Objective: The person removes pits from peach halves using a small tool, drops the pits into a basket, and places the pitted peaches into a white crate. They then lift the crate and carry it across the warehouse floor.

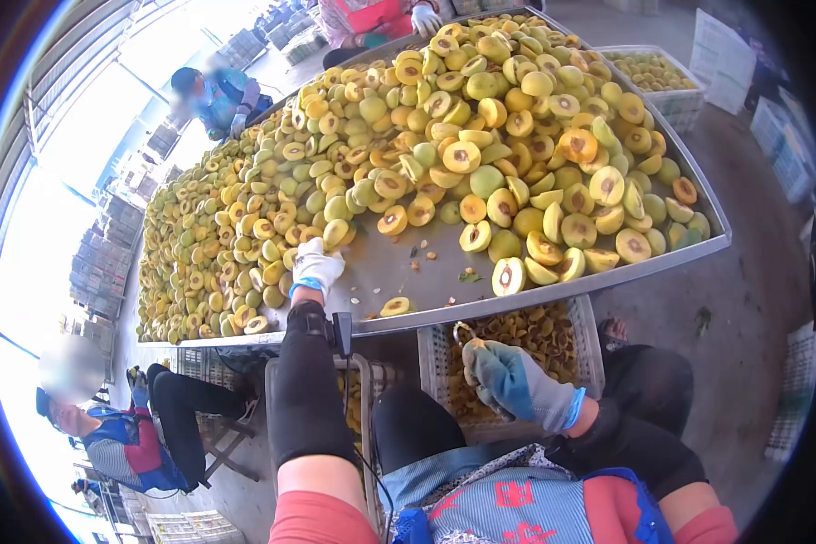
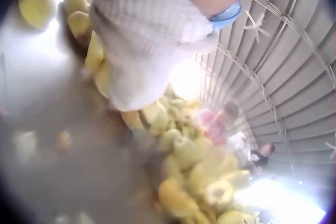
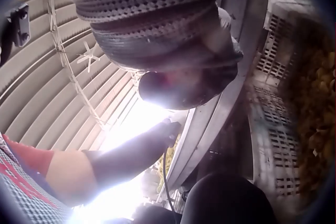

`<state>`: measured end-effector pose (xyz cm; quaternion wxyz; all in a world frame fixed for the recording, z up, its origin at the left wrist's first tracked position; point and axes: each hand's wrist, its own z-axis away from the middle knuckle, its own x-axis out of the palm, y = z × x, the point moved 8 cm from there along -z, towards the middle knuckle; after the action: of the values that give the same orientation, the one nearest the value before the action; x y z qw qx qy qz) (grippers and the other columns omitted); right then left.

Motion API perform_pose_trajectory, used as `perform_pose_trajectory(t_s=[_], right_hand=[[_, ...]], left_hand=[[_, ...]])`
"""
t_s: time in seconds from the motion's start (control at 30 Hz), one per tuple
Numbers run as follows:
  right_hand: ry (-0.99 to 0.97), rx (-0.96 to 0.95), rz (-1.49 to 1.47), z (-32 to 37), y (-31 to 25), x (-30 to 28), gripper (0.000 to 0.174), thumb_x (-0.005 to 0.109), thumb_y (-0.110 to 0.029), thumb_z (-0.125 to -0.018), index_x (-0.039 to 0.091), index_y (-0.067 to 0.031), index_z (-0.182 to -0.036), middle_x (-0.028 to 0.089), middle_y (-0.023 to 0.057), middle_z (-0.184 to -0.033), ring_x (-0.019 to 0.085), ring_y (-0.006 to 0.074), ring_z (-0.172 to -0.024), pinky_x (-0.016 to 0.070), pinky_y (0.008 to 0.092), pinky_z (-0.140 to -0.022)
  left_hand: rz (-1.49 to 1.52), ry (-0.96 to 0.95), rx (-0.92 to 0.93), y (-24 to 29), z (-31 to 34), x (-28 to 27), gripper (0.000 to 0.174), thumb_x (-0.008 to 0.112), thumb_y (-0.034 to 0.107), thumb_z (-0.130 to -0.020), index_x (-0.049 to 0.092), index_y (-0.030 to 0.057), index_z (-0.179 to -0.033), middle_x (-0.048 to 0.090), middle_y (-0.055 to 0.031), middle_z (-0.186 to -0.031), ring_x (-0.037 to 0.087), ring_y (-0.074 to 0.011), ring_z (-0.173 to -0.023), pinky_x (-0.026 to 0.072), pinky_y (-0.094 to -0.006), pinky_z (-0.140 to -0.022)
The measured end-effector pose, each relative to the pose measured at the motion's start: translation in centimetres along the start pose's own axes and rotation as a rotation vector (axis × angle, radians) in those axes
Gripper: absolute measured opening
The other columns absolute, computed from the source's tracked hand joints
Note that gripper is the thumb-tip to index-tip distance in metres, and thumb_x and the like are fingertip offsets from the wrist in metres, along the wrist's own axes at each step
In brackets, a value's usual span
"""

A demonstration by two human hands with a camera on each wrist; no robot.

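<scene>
My left hand (image 1: 317, 265), in a white knit glove, reaches onto the metal table (image 1: 553, 295) at the near edge of a big heap of halved yellow fruit (image 1: 480, 136). Its fingers lie against a fruit half (image 1: 335, 234); their grip is hidden. The left wrist view shows the back of the glove (image 2: 142, 50) with fruit (image 2: 184, 150) beyond. My right hand (image 1: 508, 381), in a blue-grey glove, holds a small metal loop tool (image 1: 462, 334) below the table edge, over a white crate (image 1: 591, 363) of fruit pieces. The right wrist view shows only the glove (image 3: 157, 35).
Another white crate (image 1: 666, 82) of fruit stands at the far right of the table. A seated person (image 1: 127, 435) is at lower left, another person (image 1: 213, 95) at the far left, a third (image 1: 372, 18) at the top. My knees are under the table.
</scene>
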<state>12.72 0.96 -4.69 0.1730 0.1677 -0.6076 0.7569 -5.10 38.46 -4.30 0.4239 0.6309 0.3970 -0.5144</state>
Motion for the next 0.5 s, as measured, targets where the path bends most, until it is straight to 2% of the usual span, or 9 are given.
perform_pose_trajectory(t_s=[0.03, 0.07, 0.1, 0.13, 0.2, 0.3, 0.37, 0.43, 0.5], right_hand=[[0.003, -0.008, 0.025, -0.2, 0.2, 0.2, 0.027, 0.045, -0.037, -0.107, 0.056, -0.012, -0.106, 0.055, -0.0035, -0.083, 0.046, 0.0035, -0.053, 0.0383, 0.0206, -0.043], [0.024, 0.05, 0.032, -0.1, 0.5, 0.4, 0.03, 0.048, -0.033, -0.107, 0.061, -0.0063, -0.108, 0.057, -0.0038, -0.082, 0.047, 0.0033, -0.063, 0.0415, 0.0214, -0.053], [0.046, 0.109, 0.039, 0.0, 0.8, 0.6, 0.033, 0.05, -0.029, -0.107, 0.066, -0.0007, -0.109, 0.058, -0.0041, -0.082, 0.049, 0.0031, -0.073, 0.0447, 0.0223, -0.063], [0.041, 0.079, 0.049, 0.0, 0.5, 0.9, 0.033, 0.05, -0.029, -0.107, 0.066, -0.0004, -0.11, 0.059, -0.004, -0.083, 0.049, 0.0033, -0.075, 0.0451, 0.0223, -0.065], [0.039, 0.015, 0.071, -0.2, 0.1, 1.3, 0.033, 0.051, -0.029, -0.107, 0.066, 0.0001, -0.11, 0.06, -0.0038, -0.085, 0.051, 0.0037, -0.08, 0.046, 0.0224, -0.069], [0.066, -0.063, 0.086, -0.6, -0.2, 0.5, 0.032, 0.051, -0.028, -0.107, 0.066, 0.0009, -0.11, 0.064, -0.003, -0.09, 0.053, 0.0044, -0.082, 0.0477, 0.0227, -0.072], [0.11, -0.155, 0.103, -0.3, -1.8, 0.1, 0.033, 0.046, -0.036, -0.107, 0.062, -0.0072, -0.104, 0.057, -0.0055, -0.082, 0.048, 0.0032, -0.063, 0.042, 0.0206, -0.054], [0.157, -0.259, 0.107, -0.4, -2.4, -0.5, 0.029, 0.047, -0.035, -0.107, 0.06, -0.0085, -0.105, 0.057, -0.0057, -0.081, 0.052, 0.0016, -0.063, 0.0447, 0.0174, -0.054], [0.164, -0.428, 0.122, -1.4, -2.0, -0.9, 0.027, 0.049, -0.03, -0.107, 0.061, -0.0057, -0.108, 0.059, -0.0048, -0.083, 0.054, 0.0009, -0.072, 0.0465, 0.0162, -0.063]], left_hand=[[0.094, -0.069, 0.034, 0.8, 0.5, 0.1, 0.038, 0.069, 0.034, -0.082, 0.068, 0.0033, -0.104, 0.07, -0.0218, -0.107, 0.066, -0.0374, -0.1, 0.0524, -0.0424, -0.088], [0.188, -0.139, 0.064, 2.1, 1.9, -0.4, 0.038, 0.07, 0.035, -0.082, 0.068, 0.0032, -0.102, 0.071, -0.0216, -0.103, 0.067, -0.0371, -0.098, 0.053, -0.0426, -0.086], [0.509, -0.219, 0.138, 4.1, 4.0, -0.8, 0.037, 0.071, 0.037, -0.082, 0.07, 0.0048, -0.1, 0.072, -0.0202, -0.099, 0.067, -0.0387, -0.096, 0.0536, -0.043, -0.084], [0.539, -0.307, 0.154, 5.9, 6.0, -1.2, 0.034, 0.071, 0.034, -0.083, 0.071, 0.0058, -0.102, 0.071, -0.0183, -0.1, 0.068, -0.0321, -0.096, 0.0541, -0.0393, -0.084], [0.152, -0.157, 0.424, 8.1, 7.7, 0.2, 0.036, 0.072, 0.031, -0.084, 0.069, 0.0054, -0.109, 0.069, -0.0151, -0.105, 0.067, -0.0224, -0.096, 0.0546, -0.0345, -0.081], [0.186, -0.044, 0.398, 11.2, 10.9, -1.0, 0.046, 0.076, 0.025, -0.083, 0.063, 0.0061, -0.123, 0.065, -0.0118, -0.111, 0.064, -0.0159, -0.097, 0.0541, -0.0306, -0.081], [0.732, -0.16, 0.135, 10.6, 11.2, -0.8, 0.054, 0.077, 0.02, -0.082, 0.057, 0.0063, -0.13, 0.064, -0.0104, -0.114, 0.064, -0.0167, -0.096, 0.0539, -0.0304, -0.082], [1.244, -0.148, -0.047, 10.9, 12.0, -1.0, 0.06, 0.08, 0.01, -0.079, 0.053, 0.0032, -0.133, 0.064, -0.0081, -0.113, 0.063, -0.0163, -0.095, 0.0536, -0.0286, -0.084], [1.321, -0.183, -0.036, 13.7, 14.2, -3.3, 0.055, 0.079, 0.008, -0.081, 0.054, 0.0007, -0.13, 0.064, -0.0082, -0.113, 0.063, -0.0155, -0.094, 0.0537, -0.0278, -0.084]])
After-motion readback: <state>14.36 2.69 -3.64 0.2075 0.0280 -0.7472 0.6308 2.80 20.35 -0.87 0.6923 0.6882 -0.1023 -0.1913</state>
